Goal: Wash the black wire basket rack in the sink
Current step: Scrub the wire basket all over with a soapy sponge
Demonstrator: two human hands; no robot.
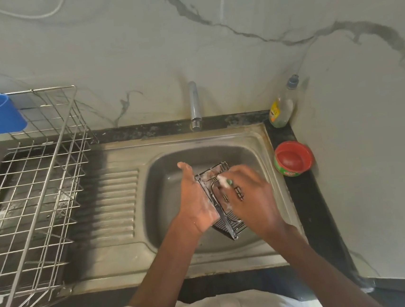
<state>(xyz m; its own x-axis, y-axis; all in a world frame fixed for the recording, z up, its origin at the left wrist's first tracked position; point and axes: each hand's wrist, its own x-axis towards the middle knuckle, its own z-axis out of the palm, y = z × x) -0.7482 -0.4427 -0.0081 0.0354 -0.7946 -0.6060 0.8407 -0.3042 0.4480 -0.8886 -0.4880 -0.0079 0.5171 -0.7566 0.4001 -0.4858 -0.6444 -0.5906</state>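
Scrubbing stage, by the look of it: suds on the rack, no water visibly running from the chrome tap [194, 109].

The black wire basket rack [223, 210] is held above the bowl of the stainless steel sink [163, 172], tipped up on one end, its long edge running toward the person.

To do this step well: keep the rack low over the bowl so drips stay in the sink. Work the scrubber along each wire, not just across the flat face. Turn the rack to reach the underside and corners, where grime tends to lodge. A firm brace from the supporting hand seems needed, since soapy wire is likely slippery.

Left hand [196, 201]: palm flat against the rack's left side, fingers extended, thumb up. An open, bracing grip, pressing rather than clasping.

Right hand [248, 193]: fingers curled down onto the rack's upper face, pinching a small green scrubbing pad [226, 182] with white foam around it. How much of the pad is enclosed is hidden by the fingers.

On the dark desk to the right: a red-lidded round tub [293, 158] and a clear dish-soap bottle [282, 106]. A steel wire dish drainer [31, 184] stands to the left.
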